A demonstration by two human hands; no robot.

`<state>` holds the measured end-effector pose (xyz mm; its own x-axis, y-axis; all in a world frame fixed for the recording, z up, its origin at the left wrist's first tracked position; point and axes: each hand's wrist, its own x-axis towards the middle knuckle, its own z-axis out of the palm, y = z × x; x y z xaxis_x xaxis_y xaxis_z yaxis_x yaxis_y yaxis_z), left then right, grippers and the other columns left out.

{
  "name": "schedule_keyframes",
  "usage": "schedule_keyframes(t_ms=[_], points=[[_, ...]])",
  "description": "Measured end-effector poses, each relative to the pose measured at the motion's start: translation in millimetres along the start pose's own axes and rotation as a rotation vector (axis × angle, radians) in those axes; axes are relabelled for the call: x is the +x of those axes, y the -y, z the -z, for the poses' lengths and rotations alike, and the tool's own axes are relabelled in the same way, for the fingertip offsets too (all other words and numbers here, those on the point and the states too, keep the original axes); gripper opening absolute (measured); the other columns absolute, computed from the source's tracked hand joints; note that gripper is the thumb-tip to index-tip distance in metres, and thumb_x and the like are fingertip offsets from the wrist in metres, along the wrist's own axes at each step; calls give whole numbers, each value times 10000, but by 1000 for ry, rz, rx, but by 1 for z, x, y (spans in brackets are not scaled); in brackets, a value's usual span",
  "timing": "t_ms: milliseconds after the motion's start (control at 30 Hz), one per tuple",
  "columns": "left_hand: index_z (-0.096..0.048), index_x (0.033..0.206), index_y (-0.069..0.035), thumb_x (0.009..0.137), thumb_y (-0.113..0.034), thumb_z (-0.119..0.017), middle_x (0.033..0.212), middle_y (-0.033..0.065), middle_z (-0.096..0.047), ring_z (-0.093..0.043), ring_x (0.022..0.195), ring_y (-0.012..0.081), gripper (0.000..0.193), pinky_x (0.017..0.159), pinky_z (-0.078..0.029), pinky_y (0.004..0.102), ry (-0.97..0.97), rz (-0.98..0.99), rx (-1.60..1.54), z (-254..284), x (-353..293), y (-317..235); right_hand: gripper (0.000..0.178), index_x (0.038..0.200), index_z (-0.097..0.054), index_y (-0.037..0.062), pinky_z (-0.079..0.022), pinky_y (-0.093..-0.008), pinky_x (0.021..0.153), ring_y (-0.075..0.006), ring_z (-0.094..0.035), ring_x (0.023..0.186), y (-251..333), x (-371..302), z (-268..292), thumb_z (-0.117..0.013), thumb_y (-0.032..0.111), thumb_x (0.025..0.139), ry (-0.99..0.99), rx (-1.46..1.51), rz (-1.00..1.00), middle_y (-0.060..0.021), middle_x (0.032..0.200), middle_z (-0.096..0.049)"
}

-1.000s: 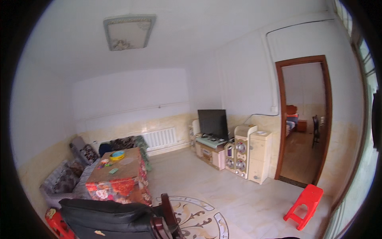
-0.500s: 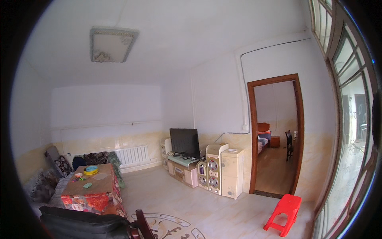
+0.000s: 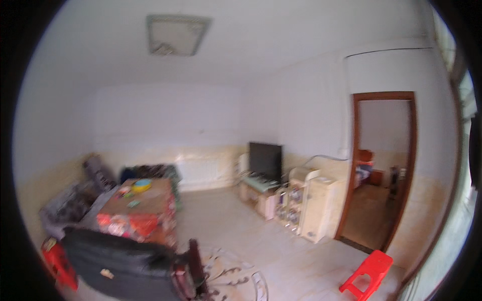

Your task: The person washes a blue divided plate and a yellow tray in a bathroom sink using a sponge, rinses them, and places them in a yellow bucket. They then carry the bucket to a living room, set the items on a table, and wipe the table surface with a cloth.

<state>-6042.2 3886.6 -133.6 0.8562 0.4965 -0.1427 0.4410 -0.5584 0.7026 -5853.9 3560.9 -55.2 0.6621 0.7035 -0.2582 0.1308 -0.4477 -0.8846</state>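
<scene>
Neither my left hand nor my right hand shows in the head view, and no forearm comes in from the lower edge. The picture is smeared by motion. Closest to me at the lower left is a black armchair point(image 3: 125, 261) with a dark wooden arm. A small pale patch point(image 3: 106, 273) shows on its back. Past it stands a low table point(image 3: 158, 203) under a brown top and a red patterned cloth. A round yellow and blue tin or tub point(image 3: 141, 186) and a few small colourful items lie on it. A red plastic stool point(image 3: 375, 266) stands at the lower right.
A grey sofa point(image 3: 65, 205) runs along the left wall. A television point(image 3: 265, 160) sits on a low cabinet point(image 3: 248, 196), with cream speaker cabinets point(image 3: 321, 208) beside it. A brown-framed doorway point(image 3: 355, 160) opens to a bedroom. A red object point(image 3: 59, 263) is beside the armchair.
The view has swung to the left and tipped down a little. The furniture has shifted right in the picture, more of the armchair shows, and the red object beside it has come into view.
</scene>
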Motion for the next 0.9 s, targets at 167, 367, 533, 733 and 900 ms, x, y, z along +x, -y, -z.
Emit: schedule_keyframes(t_ms=[167,367,533,733,900], points=[[-625,1059,-131,834,-232,-471,1019,70,-645,-614,930,263,291,789,-482,416,-65,208,35,17,-34,62,226,837,-652,107,-491,-332,605,-149,-617,679,-29,31,17,-532,292,787,27,-59,-147,-45,780,-663],[-638,1042,-131,840,-221,-457,1019,62,-646,-616,929,262,285,786,-484,419,-32,708,122,-16,-143,164,233,840,-656,115,-495,-329,601,-148,-621,681,-109,94,62,-528,302,784,146,-301,-373,-39,788,-666],[-649,1027,-132,845,-211,-446,1019,55,-648,-618,928,260,284,783,-485,421,139,1007,243,-81,-235,181,239,842,-659,122,-499,-327,598,-147,-624,682,-214,180,135,-525,311,782,430,-896,-106,-34,795,-669],[-672,1000,-161,841,-219,-445,1120,65,-612,-608,985,251,283,770,-497,415,513,832,555,-154,-154,103,185,681,-618,92,-464,-296,489,-116,-592,545,-168,290,209,-521,200,796,253,-343,-399,-45,667,-643],[-640,1058,-167,704,-359,-587,1018,117,-639,-608,944,278,406,819,-486,362,-251,912,-156,-192,33,47,231,638,-607,61,-424,-256,411,-89,-556,496,-194,413,249,-499,196,790,343,-546,79,-40,635,-635]])
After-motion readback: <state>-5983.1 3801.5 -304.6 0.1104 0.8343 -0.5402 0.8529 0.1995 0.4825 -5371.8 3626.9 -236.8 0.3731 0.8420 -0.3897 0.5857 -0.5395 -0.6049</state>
